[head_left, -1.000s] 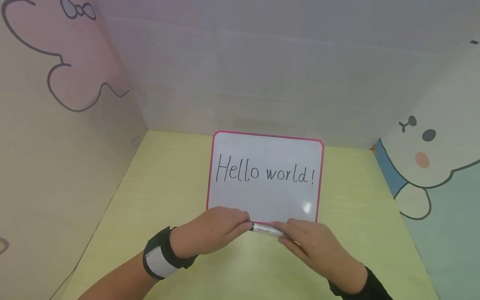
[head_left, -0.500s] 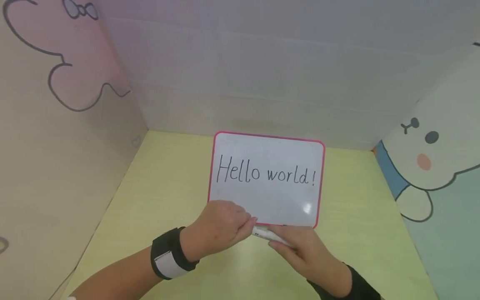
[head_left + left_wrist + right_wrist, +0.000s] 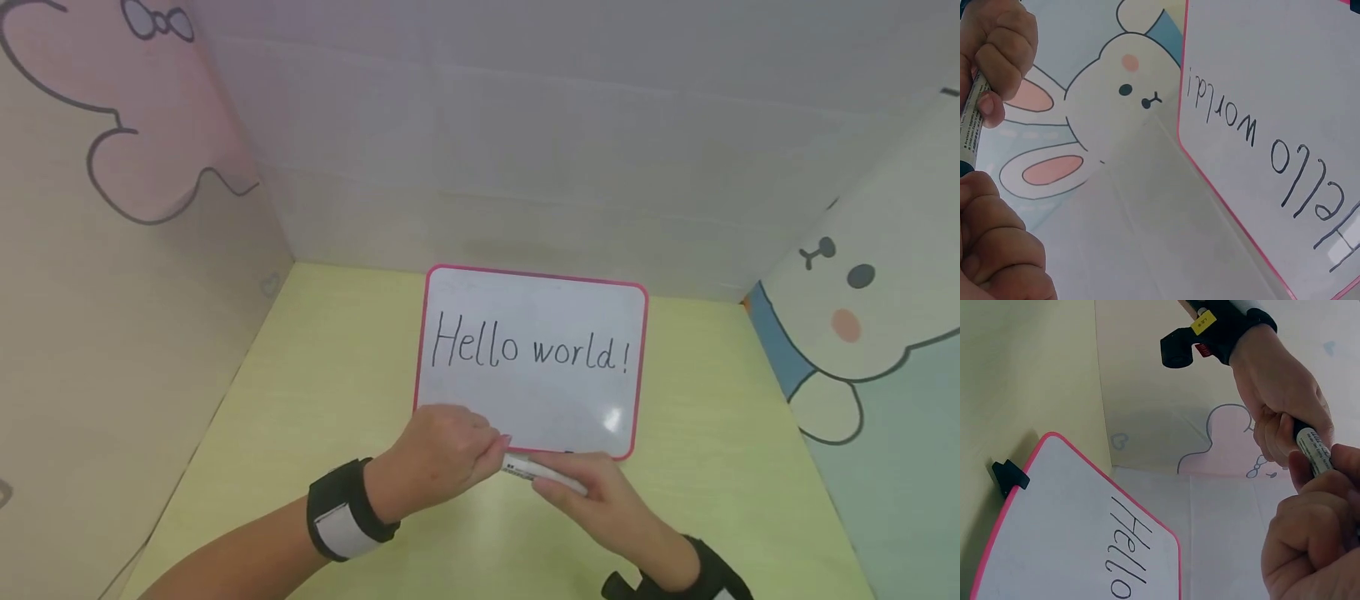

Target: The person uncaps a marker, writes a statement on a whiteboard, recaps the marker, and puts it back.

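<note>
Low centre of the head view, just below the board (image 3: 531, 360): marker (image 3: 542, 472) held level between two hands. Left hand (image 3: 444, 462) curled round one end, right hand (image 3: 600, 498) curled round the other, fingers (image 3: 1310, 506) wrapped tight on the barrel. Probably light, stiff and smooth, so likely to slip unless gripped firmly at both ends, cap and body. Barrel's middle bare between the fists, clear of the desk (image 3: 337, 375). "Hello world!" on the board above.

A staged recording booth is shown. A yellow tabletop (image 3: 330, 392) is enclosed by cartoon-printed panels (image 3: 862, 317).
</note>
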The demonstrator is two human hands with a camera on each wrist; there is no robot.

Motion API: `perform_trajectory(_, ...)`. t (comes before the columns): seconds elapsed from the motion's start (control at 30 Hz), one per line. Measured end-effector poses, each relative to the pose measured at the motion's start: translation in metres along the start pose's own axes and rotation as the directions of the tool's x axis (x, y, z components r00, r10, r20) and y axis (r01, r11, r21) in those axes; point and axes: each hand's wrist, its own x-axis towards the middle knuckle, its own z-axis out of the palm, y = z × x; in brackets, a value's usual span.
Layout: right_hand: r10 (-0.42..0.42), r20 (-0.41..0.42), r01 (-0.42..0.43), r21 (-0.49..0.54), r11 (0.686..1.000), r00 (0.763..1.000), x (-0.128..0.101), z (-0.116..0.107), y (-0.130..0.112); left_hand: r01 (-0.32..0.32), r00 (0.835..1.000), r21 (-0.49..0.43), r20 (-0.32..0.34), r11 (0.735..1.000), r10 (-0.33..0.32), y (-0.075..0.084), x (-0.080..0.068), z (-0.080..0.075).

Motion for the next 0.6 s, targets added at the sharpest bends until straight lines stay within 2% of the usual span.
perform_trajectory(0.17,0.083,0.003,-0.083,-0.03,0.996,0.997,-0.006,-0.003,0.003,0.06,0.995,0.011,0.08,0.998,-0.06,0.003,-0.001,0.007)
perform_trajectory(0.23,0.086,0.023,-0.084,-0.084,0.993,0.996,-0.008,-0.006,0.004,0.068,0.991,0.003,0.115,0.998,-0.068,0.004,-0.001,0.008)
perform_trajectory(0.33,0.142,0.075,-0.124,-0.204,0.971,0.987,-0.011,-0.013,0.001,0.071,0.985,-0.042,0.164,0.997,-0.063,0.004,-0.002,0.009)
perform_trajectory(0.4,0.181,0.114,-0.139,-0.306,0.942,0.977,-0.013,-0.019,-0.002,0.073,0.98,-0.085,0.189,0.994,-0.056,0.003,-0.003,0.009)
perform_trajectory(0.5,0.251,0.125,-0.172,-0.445,0.879,0.96,-0.018,-0.029,-0.005,0.092,0.972,-0.158,0.23,0.983,-0.054,0.0,-0.004,0.009)
perform_trajectory(0.6,0.264,0.051,-0.193,-0.554,0.81,0.963,-0.022,-0.039,-0.006,0.13,0.965,-0.196,0.25,0.972,-0.079,-0.004,-0.004,0.008)
